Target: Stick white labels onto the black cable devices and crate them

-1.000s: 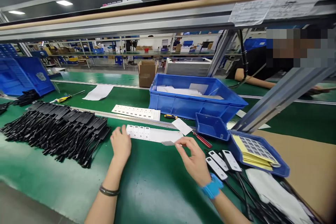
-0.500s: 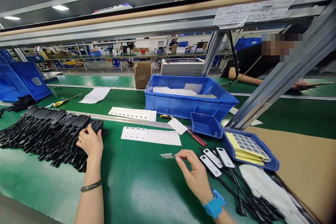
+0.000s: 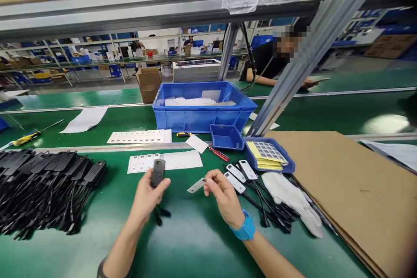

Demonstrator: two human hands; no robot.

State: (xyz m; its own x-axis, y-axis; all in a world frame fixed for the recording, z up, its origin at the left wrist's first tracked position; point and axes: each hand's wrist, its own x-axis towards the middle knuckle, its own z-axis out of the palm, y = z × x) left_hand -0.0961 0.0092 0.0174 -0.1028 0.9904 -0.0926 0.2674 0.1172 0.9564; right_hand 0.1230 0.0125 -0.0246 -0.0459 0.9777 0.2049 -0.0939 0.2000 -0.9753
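My left hand (image 3: pixel 146 195) grips a black cabled device (image 3: pixel 158 173) with a small dark window, its cable ends dangling below. Between the thumb and fingers of my right hand (image 3: pixel 222 193) is a small label sticker (image 3: pixel 196 185), light with dark marks. Behind the held device lies a white sticker sheet (image 3: pixel 182 160) with several labels at its left end. At the left rests a big pile of black cabled devices (image 3: pixel 61 165). To the right of my right hand are several devices with white labelled faces (image 3: pixel 235 182), their black cables running toward me.
A large blue bin (image 3: pixel 203 117) with papers stands behind, a small blue tray (image 3: pixel 227 137) before it. Yellow-edged sheets fill another blue tray (image 3: pixel 288 167). A white glove (image 3: pixel 289 197), brown cardboard (image 3: pixel 352 191) and a red screwdriver (image 3: pixel 219 154) lie at the right. A metal post (image 3: pixel 293 78) slants upward.
My left hand has left the pile at the left and come to the middle with a black cabled device. My right hand still holds the label sticker, now tilted. The view has turned right.
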